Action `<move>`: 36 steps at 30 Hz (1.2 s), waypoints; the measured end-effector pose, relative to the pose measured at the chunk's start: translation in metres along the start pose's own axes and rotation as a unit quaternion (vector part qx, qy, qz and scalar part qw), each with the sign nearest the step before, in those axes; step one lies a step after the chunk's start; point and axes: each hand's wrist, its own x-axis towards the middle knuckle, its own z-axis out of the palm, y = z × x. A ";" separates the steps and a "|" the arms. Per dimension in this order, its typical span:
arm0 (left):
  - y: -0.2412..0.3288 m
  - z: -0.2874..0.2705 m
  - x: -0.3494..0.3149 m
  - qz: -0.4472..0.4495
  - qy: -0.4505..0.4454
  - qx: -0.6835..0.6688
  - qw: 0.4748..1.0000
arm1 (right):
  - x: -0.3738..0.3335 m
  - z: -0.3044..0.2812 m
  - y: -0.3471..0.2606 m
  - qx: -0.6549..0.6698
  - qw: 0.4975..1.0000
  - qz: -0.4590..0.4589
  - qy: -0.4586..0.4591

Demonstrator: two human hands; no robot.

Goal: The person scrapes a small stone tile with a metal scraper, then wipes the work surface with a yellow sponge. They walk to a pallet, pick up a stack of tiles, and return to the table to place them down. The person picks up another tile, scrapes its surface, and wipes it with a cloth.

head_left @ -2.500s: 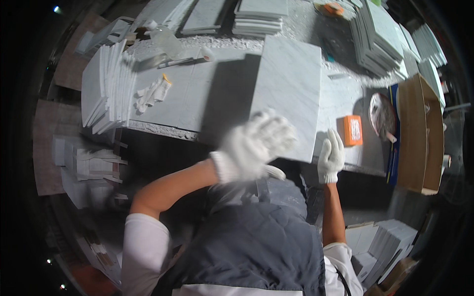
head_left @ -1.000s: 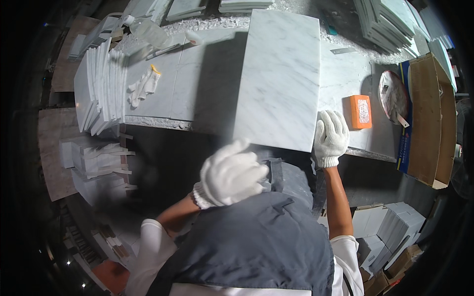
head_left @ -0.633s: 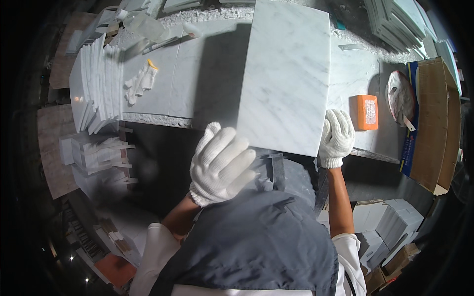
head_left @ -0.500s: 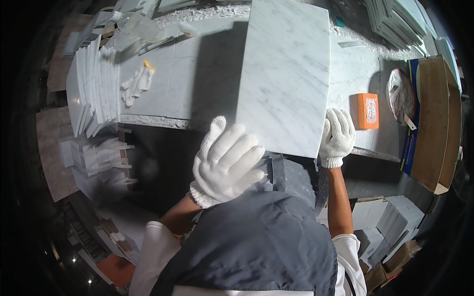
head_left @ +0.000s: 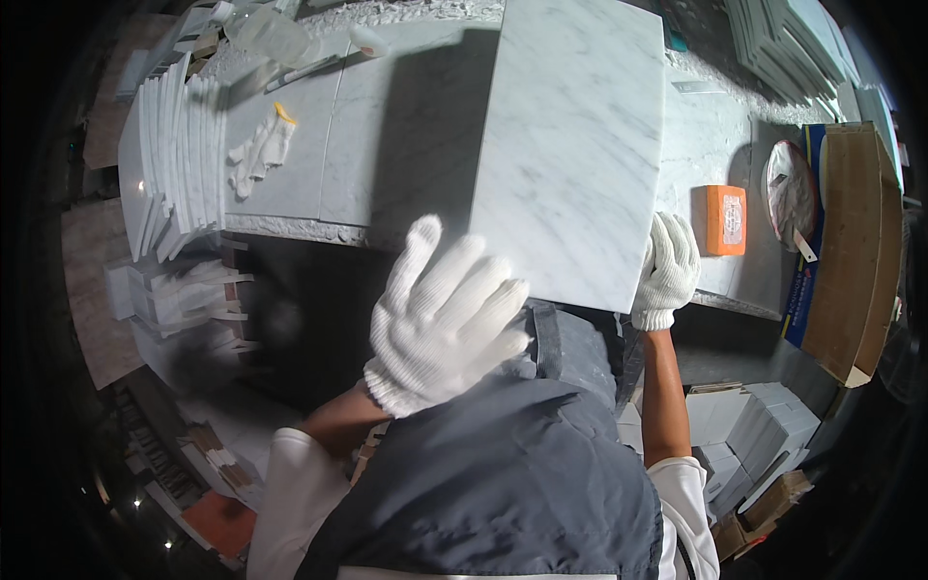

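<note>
I am viewing a pale marble slab (head_left: 575, 155) that is lying across the desk (head_left: 300, 188), its near end reaching the front edge. The gloved left hand (head_left: 440, 309) is spreading open at the near left corner; I cannot tell whether its fingertips are touching. The right hand (head_left: 669, 271) is lying along the right edge, fingers together and slightly bent; whether it is gripping, I cannot tell. An orange block (head_left: 726, 220) is sitting just beside it.

1. White label (head_left: 735, 220) with small print, too fine to read, on the orange block (head_left: 713, 220) at right.
2. Pale, unreadable lettering on the blue strip (head_left: 813, 208) along the cardboard box (head_left: 849, 251), further right.
</note>
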 end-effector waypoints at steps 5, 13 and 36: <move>-0.016 0.001 -0.007 0.035 0.080 -0.091 0.992 | -0.006 -0.004 -0.002 0.075 0.996 0.056 0.013; -0.046 0.013 -0.059 -0.113 0.235 -0.138 0.956 | -0.056 -0.030 -0.033 0.318 0.916 0.226 -0.095; -0.103 0.065 -0.151 -0.203 0.263 -0.324 0.886 | 0.051 -0.088 -0.148 -0.065 0.958 -0.110 -0.255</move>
